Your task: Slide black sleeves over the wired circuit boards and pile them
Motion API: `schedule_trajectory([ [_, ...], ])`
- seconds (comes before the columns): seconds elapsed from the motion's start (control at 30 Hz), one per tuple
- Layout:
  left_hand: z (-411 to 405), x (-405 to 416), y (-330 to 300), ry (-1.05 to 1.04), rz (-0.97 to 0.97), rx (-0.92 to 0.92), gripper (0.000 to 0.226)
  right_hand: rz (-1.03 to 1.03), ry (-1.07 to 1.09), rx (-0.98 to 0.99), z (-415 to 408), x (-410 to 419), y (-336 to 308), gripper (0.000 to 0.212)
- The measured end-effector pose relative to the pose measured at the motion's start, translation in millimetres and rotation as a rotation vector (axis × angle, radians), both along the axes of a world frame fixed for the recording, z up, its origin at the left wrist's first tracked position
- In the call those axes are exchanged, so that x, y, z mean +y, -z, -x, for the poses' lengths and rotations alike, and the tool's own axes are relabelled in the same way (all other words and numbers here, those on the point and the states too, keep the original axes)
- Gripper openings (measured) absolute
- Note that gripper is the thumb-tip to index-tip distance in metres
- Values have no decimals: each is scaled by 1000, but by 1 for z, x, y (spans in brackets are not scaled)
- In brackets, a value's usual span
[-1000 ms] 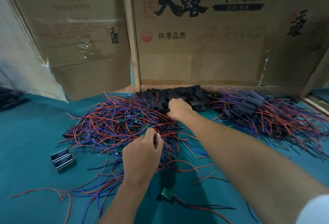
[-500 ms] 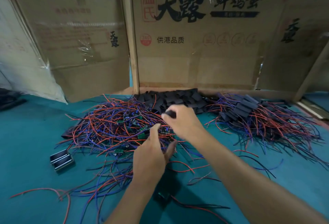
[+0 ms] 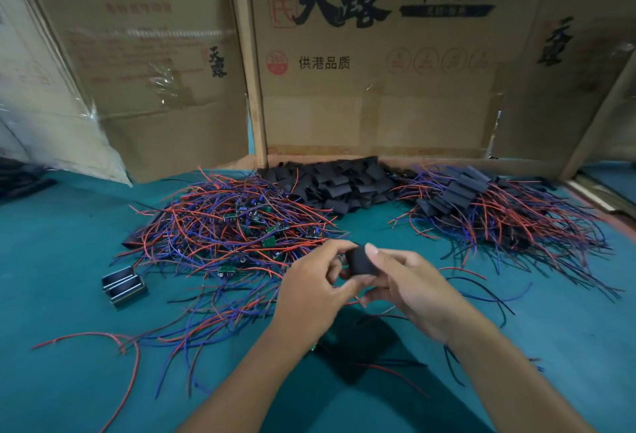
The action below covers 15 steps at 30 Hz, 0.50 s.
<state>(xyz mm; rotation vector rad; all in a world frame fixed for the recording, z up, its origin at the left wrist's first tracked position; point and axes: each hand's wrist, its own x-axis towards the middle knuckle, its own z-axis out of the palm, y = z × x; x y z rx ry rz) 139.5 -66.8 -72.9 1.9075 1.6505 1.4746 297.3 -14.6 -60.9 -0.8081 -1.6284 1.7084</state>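
My right hand (image 3: 409,286) pinches a black sleeve (image 3: 359,260) between thumb and fingers at the centre of the table. My left hand (image 3: 316,284) meets it from the left, fingers curled at the sleeve's open end; what it holds is hidden. A tangle of red and blue wired circuit boards (image 3: 227,229) lies left of the hands. Loose black sleeves (image 3: 337,181) are heaped at the back. Sleeved boards with wires (image 3: 481,205) are piled at the right.
Green table cover (image 3: 62,233) underneath. Cardboard boxes (image 3: 361,88) wall the back. Two small metal-edged blocks (image 3: 122,283) sit at the left. Stray wires (image 3: 113,339) trail toward the near edge, and one green board with wires (image 3: 371,360) lies under my forearms.
My right hand has drawn back from the sleeve heap with one black sleeve. My left hand has lifted off the wire tangle and come to meet it at the centre.
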Motion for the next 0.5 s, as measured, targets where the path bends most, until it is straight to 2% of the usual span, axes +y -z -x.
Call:
schedule_trajectory([
  [0.13, 1, -2, -2, 97, 8, -156, 34, 184, -68, 145, -11, 3, -2, 55],
  [0.27, 4, -3, -4, 155, 23, -213, 45, 236, -40, 221, -10, 4, -3, 38],
  [0.33, 13, 1, -5, 92, 23, -204, 35, 245, 12, 222, -10, 6, -3, 40],
  [0.43, 31, 17, -5, -92, 97, 71, 6, 265, 84, 233, -10, 8, 0, 53],
  [0.5, 41, 36, -10, -126, 207, 302, 12, 268, 118, 227, -9, 9, 1, 51],
])
